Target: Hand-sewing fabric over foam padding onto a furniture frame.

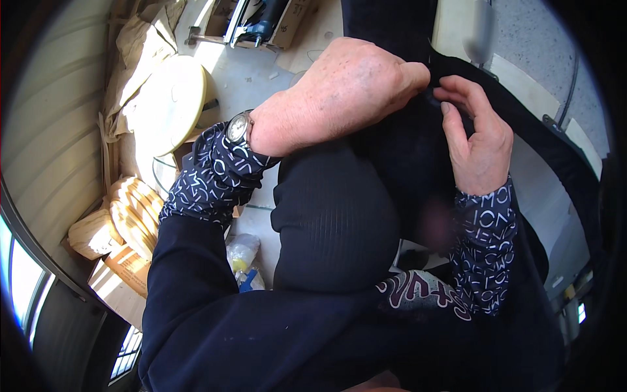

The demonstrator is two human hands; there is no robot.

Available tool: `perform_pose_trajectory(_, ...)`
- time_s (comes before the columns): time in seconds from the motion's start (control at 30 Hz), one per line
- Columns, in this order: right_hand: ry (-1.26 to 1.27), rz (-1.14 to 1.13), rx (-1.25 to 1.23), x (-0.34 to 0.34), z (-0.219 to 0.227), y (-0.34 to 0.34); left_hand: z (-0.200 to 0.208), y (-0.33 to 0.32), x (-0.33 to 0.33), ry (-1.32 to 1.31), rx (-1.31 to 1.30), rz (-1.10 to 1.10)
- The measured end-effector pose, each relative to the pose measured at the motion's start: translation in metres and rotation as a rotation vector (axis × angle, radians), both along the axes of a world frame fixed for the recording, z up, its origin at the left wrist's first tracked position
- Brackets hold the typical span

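The left hand (356, 91) hides most of its fingers.

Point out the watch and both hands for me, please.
Watch (237, 129): head view, on its dial.
Left hand (353, 86): head view, on its back.
Right hand (482, 145): head view, between knuckles and wrist.

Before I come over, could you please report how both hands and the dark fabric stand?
Left hand curled over the dark fabric, grip unclear. Right hand close by, fingers bent. Fabric partly hidden behind left hand.

Grey floor (245, 80), open box (291, 25), pale scraps (273, 75)
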State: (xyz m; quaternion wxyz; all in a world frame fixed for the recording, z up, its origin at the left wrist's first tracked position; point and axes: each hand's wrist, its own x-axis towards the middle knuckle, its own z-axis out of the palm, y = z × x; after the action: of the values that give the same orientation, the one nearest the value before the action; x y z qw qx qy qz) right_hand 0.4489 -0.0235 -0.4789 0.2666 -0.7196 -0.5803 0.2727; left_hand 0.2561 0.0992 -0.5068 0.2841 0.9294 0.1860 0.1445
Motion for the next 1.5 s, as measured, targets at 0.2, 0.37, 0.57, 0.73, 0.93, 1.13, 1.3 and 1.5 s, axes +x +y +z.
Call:
perform_pose_trajectory(0.2, -0.003, 0.010, 0.005, -0.003, -0.005, -0.002, -0.011, -0.009, 0.001, 0.010, 0.015, 0.012)
perform_pose_trajectory(0.37, -0.003, -0.009, -0.010, -0.006, -0.003, -0.004, -0.014, -0.017, 0.003, -0.039, 0.093, -0.003)
perform_pose_trajectory(0.57, 0.018, -0.060, 0.024, -0.008, -0.002, -0.004, -0.020, -0.020, 0.006, -0.108, 0.238, -0.077)
perform_pose_trajectory(0.73, 0.042, -0.078, 0.030, -0.008, 0.000, -0.004, -0.020, -0.021, -0.004, -0.142, 0.337, -0.072)
perform_pose_trajectory(0.93, -0.363, 0.161, 0.033, -0.021, 0.015, 0.001, -0.017, -0.023, -0.012, -0.184, 0.393, -0.072)
perform_pose_trajectory(1.13, -0.428, 0.185, 0.046, -0.024, 0.010, 0.002, -0.016, -0.024, -0.013, -0.124, 0.357, -0.096)
perform_pose_trajectory(1.3, -0.296, 0.210, 0.050, -0.007, 0.001, 0.004, -0.019, -0.014, -0.012, -0.310, 0.196, 0.187)
perform_pose_trajectory(1.5, -0.206, 0.183, 0.087, -0.023, 0.049, 0.001, -0.008, -0.023, -0.002, -0.591, -0.160, 0.124)
